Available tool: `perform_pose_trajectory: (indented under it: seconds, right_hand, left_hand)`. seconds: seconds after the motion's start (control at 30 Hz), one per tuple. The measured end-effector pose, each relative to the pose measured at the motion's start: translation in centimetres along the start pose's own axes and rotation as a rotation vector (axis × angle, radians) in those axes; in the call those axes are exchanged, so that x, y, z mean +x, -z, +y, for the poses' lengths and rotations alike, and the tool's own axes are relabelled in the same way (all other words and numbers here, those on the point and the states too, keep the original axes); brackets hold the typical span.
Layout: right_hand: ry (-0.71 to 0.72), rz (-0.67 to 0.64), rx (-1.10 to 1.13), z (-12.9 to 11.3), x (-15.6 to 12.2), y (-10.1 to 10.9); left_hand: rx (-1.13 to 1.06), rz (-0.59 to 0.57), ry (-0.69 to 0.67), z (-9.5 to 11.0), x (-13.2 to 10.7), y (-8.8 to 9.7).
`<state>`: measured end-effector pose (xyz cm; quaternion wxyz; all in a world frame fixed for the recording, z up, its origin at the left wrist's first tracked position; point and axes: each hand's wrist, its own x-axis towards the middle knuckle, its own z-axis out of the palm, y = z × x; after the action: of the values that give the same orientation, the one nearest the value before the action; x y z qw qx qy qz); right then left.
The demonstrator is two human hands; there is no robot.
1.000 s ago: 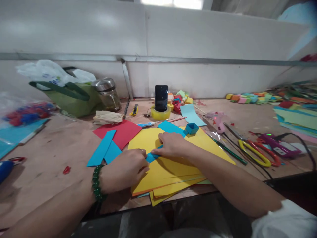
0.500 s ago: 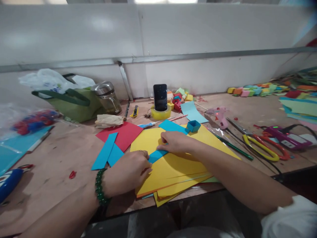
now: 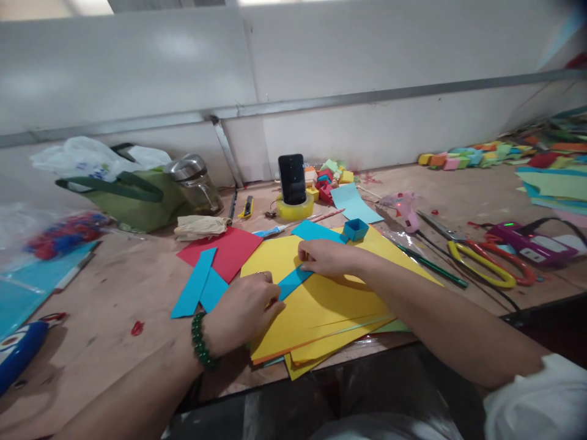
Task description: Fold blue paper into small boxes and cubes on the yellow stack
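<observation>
A narrow blue paper strip lies across a stack of yellow sheets at the table's front edge. My left hand, with a green bead bracelet on the wrist, pinches the strip's near end. At the strip's far end my right hand presses down with its fingers curled on the paper. A small folded blue paper box sits just beyond my right hand, beside another blue sheet.
Red paper and two blue strips lie at the left. A phone stands in a tape roll. Glue guns, scissors and a pencil lie at the right. A green bag and jar stand behind.
My right hand has slid along the blue strip away from my left hand, so more of the strip shows between them. The camera view has shifted slightly.
</observation>
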<state>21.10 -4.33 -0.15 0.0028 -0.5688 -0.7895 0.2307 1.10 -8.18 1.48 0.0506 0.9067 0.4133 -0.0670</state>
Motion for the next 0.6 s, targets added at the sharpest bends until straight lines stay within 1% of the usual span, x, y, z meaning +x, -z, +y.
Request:
perform_pose_trajectory:
  seconds: [0.07, 0.2, 0.3, 0.4, 0.5, 0.6]
  right_hand:
    - [0.025, 0.001, 0.011, 0.1, -0.1, 0.0]
    - [0.06, 0.001, 0.019, 0.3, -0.2, -0.1]
    - [0.083, -0.021, 0.049, 0.9, 0.0, 0.0]
    - [0.11, -0.06, 0.099, 1.1, -0.1, 0.3]
    - [0.074, -0.06, 0.119, 0.4, -0.4, 0.5]
    - [-0.014, 0.041, 0.037, -0.5, -0.4, 0.0]
  left_hand:
    - [-0.013, -0.006, 0.014, 0.1, 0.0, 0.1]
    - [-0.092, 0.024, 0.048, -0.2, 0.1, 0.0]
    - [-0.123, 0.032, 0.033, -0.6, 0.1, -0.4]
    - [-0.107, 0.02, 0.014, -0.7, 0.2, -0.5]
    - [-0.066, 0.008, 0.018, -0.4, 0.1, -0.4]
    - [-0.042, -0.002, 0.02, -0.2, 0.0, -0.2]
